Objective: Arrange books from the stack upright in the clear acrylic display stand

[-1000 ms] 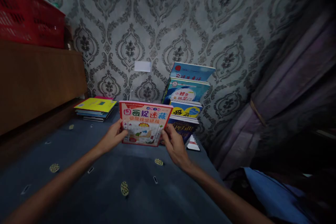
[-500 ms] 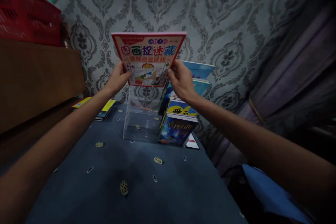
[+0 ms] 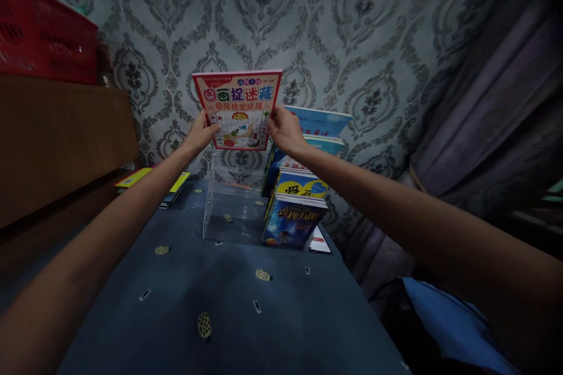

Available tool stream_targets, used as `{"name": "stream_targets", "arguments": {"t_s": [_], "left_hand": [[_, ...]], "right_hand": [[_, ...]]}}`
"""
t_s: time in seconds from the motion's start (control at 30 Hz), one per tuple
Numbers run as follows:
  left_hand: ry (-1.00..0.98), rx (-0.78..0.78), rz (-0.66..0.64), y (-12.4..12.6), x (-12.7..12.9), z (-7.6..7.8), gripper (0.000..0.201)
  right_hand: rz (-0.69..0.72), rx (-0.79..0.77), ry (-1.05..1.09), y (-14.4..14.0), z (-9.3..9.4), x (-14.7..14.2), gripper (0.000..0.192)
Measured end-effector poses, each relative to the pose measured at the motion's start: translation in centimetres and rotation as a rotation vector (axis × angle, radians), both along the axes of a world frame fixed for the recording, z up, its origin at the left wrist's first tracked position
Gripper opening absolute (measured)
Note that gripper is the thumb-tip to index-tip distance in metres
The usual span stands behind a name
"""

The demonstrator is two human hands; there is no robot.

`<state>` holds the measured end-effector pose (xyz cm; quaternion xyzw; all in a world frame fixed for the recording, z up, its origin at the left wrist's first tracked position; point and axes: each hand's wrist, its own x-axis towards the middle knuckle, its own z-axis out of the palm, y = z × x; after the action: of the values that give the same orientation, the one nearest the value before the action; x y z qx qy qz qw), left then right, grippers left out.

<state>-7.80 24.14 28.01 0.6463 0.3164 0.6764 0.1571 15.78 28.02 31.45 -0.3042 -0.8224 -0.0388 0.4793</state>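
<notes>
We hold a red picture book (image 3: 238, 109) upright above a clear tiered stand (image 3: 229, 211), our left hand (image 3: 201, 133) and right hand (image 3: 284, 130) pinching its lower corners. Below lies a dark blue patterned cloth (image 3: 229, 310); grey damask wallpaper (image 3: 352, 29) rises behind, purple curtain (image 3: 484, 129) at right.

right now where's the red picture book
In the head view the red picture book is held upright between the left hand and right hand, above the clear stand, before the patterned wall.
</notes>
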Motion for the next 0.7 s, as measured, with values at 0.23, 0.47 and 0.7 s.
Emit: {"name": "stream_targets", "arguments": {"t_s": [0.23, 0.47, 0.7], "left_hand": [[0.009, -0.137, 0.013, -0.4, 0.2, -0.7, 0.053], [0.087, -0.325, 0.107, -0.6, 0.7, 0.2, 0.055], [0.148, -0.329, 0.155, 0.5, 1.3, 0.5, 0.044]], "right_hand": [[-0.155, -0.084, -0.044, -1.1, 0.2, -0.5, 0.02], [-0.13, -0.092, -0.033, -0.1, 1.6, -0.3, 0.02], [-0.138, 0.011, 0.04, 0.2, 2.7, -0.2, 0.038]]}}
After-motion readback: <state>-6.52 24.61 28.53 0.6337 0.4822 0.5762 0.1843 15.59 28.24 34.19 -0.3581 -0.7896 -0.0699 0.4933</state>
